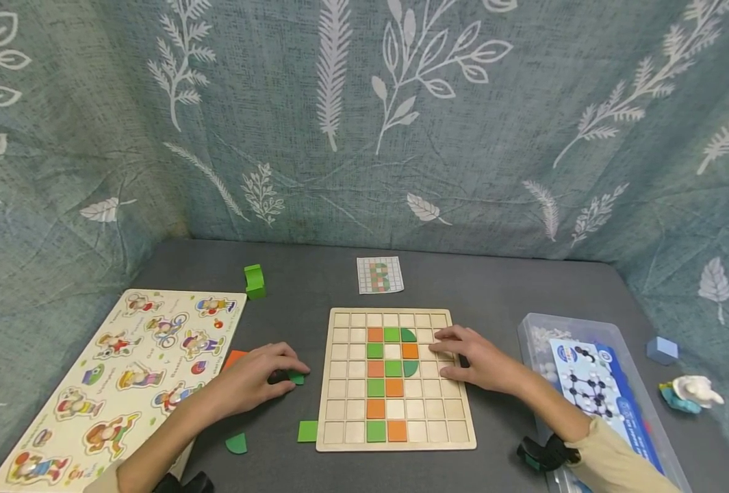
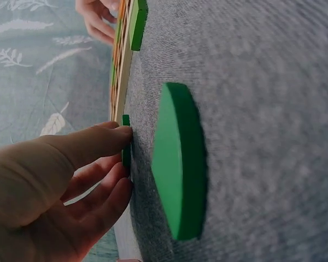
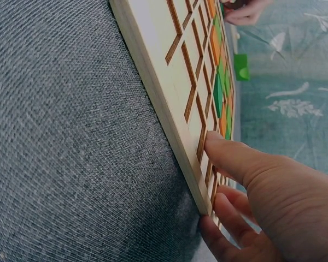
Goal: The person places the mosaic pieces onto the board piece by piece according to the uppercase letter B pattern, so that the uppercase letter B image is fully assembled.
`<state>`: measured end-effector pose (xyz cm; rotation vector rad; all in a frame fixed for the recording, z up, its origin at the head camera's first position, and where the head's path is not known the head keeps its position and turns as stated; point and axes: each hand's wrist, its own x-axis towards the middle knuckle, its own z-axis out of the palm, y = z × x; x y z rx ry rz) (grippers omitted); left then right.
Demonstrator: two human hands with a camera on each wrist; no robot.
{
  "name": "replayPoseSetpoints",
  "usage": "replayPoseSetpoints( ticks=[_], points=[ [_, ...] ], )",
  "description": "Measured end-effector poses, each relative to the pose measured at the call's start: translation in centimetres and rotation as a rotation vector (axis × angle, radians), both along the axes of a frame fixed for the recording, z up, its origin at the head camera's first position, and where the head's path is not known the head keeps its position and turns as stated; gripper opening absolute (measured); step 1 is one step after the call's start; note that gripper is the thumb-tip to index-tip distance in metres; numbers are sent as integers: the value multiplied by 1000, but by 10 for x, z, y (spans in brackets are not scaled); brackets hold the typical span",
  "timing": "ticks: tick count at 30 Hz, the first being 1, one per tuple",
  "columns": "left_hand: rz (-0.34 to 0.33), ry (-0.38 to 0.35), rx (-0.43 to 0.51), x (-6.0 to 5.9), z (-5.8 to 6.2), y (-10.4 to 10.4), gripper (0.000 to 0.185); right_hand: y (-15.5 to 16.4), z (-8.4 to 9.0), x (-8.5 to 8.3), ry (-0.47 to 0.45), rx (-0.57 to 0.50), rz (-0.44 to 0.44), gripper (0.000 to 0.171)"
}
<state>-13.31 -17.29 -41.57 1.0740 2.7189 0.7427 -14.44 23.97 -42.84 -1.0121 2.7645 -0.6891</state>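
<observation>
Head view, from the near edge of the grey surface point(image 1: 500, 287) outward: a green quarter-round piece point(image 1: 237, 444) and a green square tile point(image 1: 307, 431) lie loose just left of the wooden grid board's point(image 1: 339, 438) near left corner. The board sits in the middle, partly filled with orange and green tiles in its centre columns. The left hand point(image 1: 259, 376) rests on the surface just left of the board, its curled fingertips pinching a small green piece point(image 1: 296, 377); the left wrist view shows thumb and fingers point(image 2: 106, 139) closing on that piece point(image 2: 126, 150) at its edge, with the quarter-round piece point(image 2: 177, 164) lying flat close by. An orange tile point(image 1: 235, 357) shows partly under that hand's far side. The right hand point(image 1: 471, 359) lies on the board's right side, fingers relaxed and spread, holding nothing; the right wrist view shows its fingertips point(image 3: 218, 147) pressing on the board's point(image 3: 153, 82) rim. At the left edge lies a picture peg puzzle point(image 1: 124, 370); at the right edge stands a clear plastic box point(image 1: 527, 329) with a printed sheet inside, a blue block point(image 1: 662, 350) and a small white figure point(image 1: 693, 392) beyond it. Farther back are a green block point(image 1: 254, 281) and a pattern card point(image 1: 379, 274), near the leaf-printed curtain point(image 1: 364, 116).
</observation>
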Motion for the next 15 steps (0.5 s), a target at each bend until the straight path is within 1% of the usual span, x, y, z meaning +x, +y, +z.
replayPoseSetpoints(
  ticks=[5,10,15],
  points=[
    [-11,-18,7,-3,2,2,24,0,1,-1,6,-5,-2,41],
    [-12,-34,15,-1,1,4,21,1,-1,0,9,-1,3,41],
    [-18,-22,23,-1,-1,7,20,1,0,1,7,-13,5,40]
  ],
)
